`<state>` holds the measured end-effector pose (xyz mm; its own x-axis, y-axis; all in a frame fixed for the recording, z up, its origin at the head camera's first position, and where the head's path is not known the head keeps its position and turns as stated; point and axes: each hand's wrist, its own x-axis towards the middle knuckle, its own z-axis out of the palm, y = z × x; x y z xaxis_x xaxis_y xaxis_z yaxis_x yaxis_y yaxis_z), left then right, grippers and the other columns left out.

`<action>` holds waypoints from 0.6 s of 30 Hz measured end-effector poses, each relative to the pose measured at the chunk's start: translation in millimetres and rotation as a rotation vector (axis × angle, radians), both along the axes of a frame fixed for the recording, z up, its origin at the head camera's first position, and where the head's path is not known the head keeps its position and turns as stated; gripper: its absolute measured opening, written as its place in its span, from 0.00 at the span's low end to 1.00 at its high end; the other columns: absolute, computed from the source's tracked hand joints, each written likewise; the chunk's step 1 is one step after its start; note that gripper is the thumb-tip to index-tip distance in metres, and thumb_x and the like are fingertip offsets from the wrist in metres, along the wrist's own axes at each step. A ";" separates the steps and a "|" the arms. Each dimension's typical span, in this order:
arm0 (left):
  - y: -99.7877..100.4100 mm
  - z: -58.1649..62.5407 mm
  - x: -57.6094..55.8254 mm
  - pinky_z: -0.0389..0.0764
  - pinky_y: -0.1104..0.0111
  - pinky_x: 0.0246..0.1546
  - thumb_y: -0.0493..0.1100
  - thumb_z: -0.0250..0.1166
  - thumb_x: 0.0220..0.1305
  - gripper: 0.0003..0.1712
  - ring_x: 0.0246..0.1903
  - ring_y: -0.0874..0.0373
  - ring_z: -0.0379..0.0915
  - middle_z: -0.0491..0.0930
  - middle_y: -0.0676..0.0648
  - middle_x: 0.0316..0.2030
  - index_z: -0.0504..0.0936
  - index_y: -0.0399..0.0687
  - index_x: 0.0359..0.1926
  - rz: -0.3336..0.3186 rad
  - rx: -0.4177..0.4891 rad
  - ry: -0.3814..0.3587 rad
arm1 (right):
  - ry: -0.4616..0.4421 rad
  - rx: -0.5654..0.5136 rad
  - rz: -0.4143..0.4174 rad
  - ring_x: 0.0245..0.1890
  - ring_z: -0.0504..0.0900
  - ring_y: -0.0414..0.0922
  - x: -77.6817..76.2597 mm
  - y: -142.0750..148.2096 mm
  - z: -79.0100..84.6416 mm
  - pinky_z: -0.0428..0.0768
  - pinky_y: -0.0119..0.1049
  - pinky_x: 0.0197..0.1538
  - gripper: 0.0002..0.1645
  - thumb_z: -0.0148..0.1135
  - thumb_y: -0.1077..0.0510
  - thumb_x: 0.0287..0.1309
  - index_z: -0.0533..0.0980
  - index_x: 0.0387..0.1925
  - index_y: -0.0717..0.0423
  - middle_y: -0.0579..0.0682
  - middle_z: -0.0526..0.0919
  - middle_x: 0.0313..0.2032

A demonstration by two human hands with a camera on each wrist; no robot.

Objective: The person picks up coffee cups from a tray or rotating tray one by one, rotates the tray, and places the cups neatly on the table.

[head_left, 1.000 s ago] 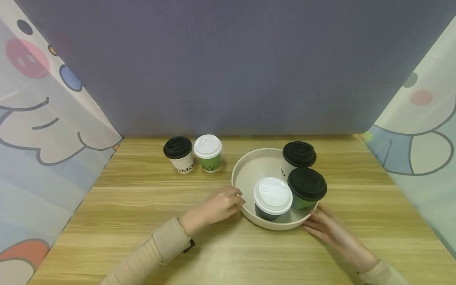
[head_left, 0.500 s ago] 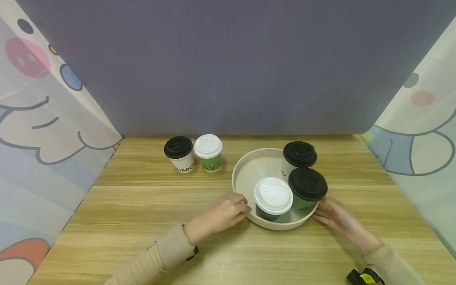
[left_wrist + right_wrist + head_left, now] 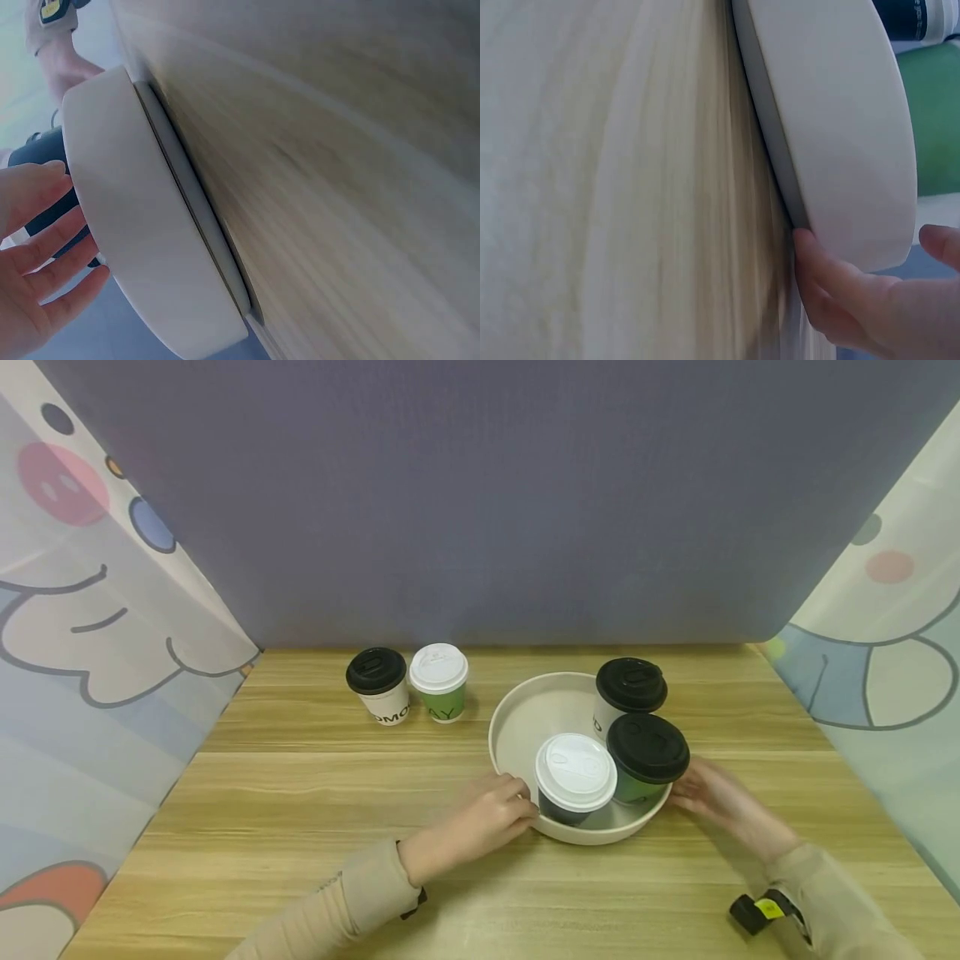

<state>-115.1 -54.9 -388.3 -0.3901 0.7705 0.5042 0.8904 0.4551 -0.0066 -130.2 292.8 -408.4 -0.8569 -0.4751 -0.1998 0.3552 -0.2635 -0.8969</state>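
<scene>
A round cream tray (image 3: 517, 727) with a raised rim holds three lidded paper coffee cups: a dark one with a white lid (image 3: 576, 770), a green one with a black lid (image 3: 648, 748) and a white one with a black lid (image 3: 631, 684). My left hand (image 3: 480, 820) is at the tray's front-left rim. In the left wrist view its fairly straight fingers (image 3: 56, 259) meet the rim's edge. At the tray's right side, my right hand (image 3: 723, 806) grips it, fingers (image 3: 832, 281) at the base and thumb by the rim. The green cup's lid partly hides this hand in the head view.
Two more lidded coffee cups stand at the back left of the wooden table (image 3: 300, 810): a white one with a black lid (image 3: 378, 685) and a green one with a white lid (image 3: 441, 681). A grey panel (image 3: 510, 502) rises behind the table, and printed cloth hangs on both sides.
My left hand has slid along the rim toward the front and right. My right hand has moved up the tray's right side, away from me. The tray and cups look unmoved.
</scene>
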 end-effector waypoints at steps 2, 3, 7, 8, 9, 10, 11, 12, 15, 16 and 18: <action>1.4 -0.3 1.4 0.71 0.78 0.33 0.45 0.65 0.50 0.04 0.30 0.65 0.70 0.74 0.56 0.28 0.83 0.53 0.29 0.009 -0.004 0.000 | -0.005 0.026 -0.010 0.40 0.77 0.35 -2.1 0.1 1.3 0.75 0.29 0.44 0.19 0.34 0.54 0.67 0.75 0.38 0.42 0.39 0.79 0.38; 2.1 -0.7 1.9 0.70 0.78 0.33 0.45 0.65 0.50 0.04 0.29 0.65 0.70 0.74 0.56 0.28 0.83 0.53 0.28 0.013 -0.003 -0.002 | 0.000 0.037 -0.013 0.40 0.77 0.35 -3.2 0.2 1.6 0.75 0.30 0.44 0.19 0.34 0.54 0.67 0.75 0.37 0.42 0.39 0.79 0.38; 4.5 -2.2 3.1 0.69 0.77 0.31 0.45 0.65 0.50 0.03 0.29 0.65 0.68 0.74 0.57 0.27 0.83 0.54 0.28 0.039 0.001 -0.004 | -0.004 0.050 -0.027 0.38 0.76 0.35 -7.3 1.0 2.8 0.75 0.29 0.42 0.16 0.37 0.54 0.66 0.75 0.36 0.42 0.39 0.78 0.36; 5.1 -2.8 3.1 0.69 0.77 0.31 0.46 0.65 0.49 0.03 0.28 0.65 0.68 0.74 0.57 0.26 0.83 0.54 0.28 0.043 0.004 -0.001 | -0.009 0.044 -0.031 0.37 0.76 0.35 -8.2 1.3 2.9 0.75 0.29 0.42 0.16 0.38 0.55 0.66 0.75 0.35 0.43 0.39 0.79 0.35; 5.5 -3.0 3.2 0.69 0.78 0.30 0.46 0.66 0.49 0.03 0.28 0.65 0.68 0.74 0.57 0.26 0.83 0.54 0.27 0.046 0.009 0.000 | -0.014 0.037 -0.035 0.36 0.76 0.35 -9.1 1.6 3.1 0.76 0.29 0.42 0.15 0.39 0.55 0.66 0.75 0.35 0.44 0.39 0.79 0.34; 5.9 -3.2 3.4 0.69 0.78 0.30 0.46 0.66 0.49 0.03 0.28 0.66 0.68 0.73 0.57 0.26 0.83 0.54 0.27 0.051 0.011 0.003 | -0.019 0.030 -0.039 0.36 0.76 0.35 -9.9 2.0 3.2 0.76 0.29 0.41 0.15 0.40 0.56 0.66 0.75 0.34 0.45 0.40 0.79 0.34; 6.2 -3.2 3.6 0.69 0.77 0.30 0.46 0.66 0.49 0.03 0.28 0.65 0.67 0.73 0.57 0.26 0.83 0.54 0.27 0.054 0.014 0.004 | -0.023 0.022 -0.041 0.36 0.77 0.35 -10.7 2.3 3.1 0.76 0.29 0.41 0.14 0.41 0.57 0.65 0.75 0.34 0.46 0.41 0.79 0.33; 6.4 -3.2 3.7 0.68 0.78 0.30 0.46 0.66 0.49 0.03 0.27 0.65 0.67 0.73 0.57 0.26 0.83 0.54 0.27 0.058 0.015 0.003 | -0.028 0.015 -0.044 0.35 0.77 0.36 -11.3 2.5 3.2 0.76 0.28 0.41 0.14 0.42 0.57 0.65 0.75 0.33 0.47 0.41 0.79 0.33; 7.1 -2.3 4.1 0.68 0.77 0.28 0.46 0.66 0.48 0.03 0.26 0.65 0.67 0.73 0.56 0.25 0.83 0.54 0.26 0.075 0.016 -0.002 | -0.037 0.004 -0.047 0.35 0.77 0.36 -12.3 2.6 3.3 0.76 0.28 0.41 0.13 0.42 0.59 0.65 0.75 0.33 0.49 0.43 0.79 0.32; 7.4 -1.9 4.1 0.68 0.77 0.28 0.46 0.66 0.48 0.03 0.26 0.65 0.66 0.72 0.56 0.25 0.82 0.54 0.26 0.082 0.014 -0.005 | -0.042 0.000 -0.048 0.35 0.77 0.36 -12.6 2.6 3.1 0.76 0.28 0.41 0.13 0.42 0.60 0.64 0.75 0.33 0.49 0.43 0.79 0.33; 7.6 -1.2 4.0 0.68 0.76 0.27 0.46 0.66 0.48 0.03 0.25 0.65 0.66 0.72 0.56 0.24 0.82 0.54 0.25 0.096 0.012 -0.011 | -0.045 0.006 -0.051 0.35 0.77 0.36 -12.7 2.2 2.9 0.76 0.28 0.41 0.13 0.42 0.60 0.64 0.74 0.33 0.49 0.43 0.79 0.33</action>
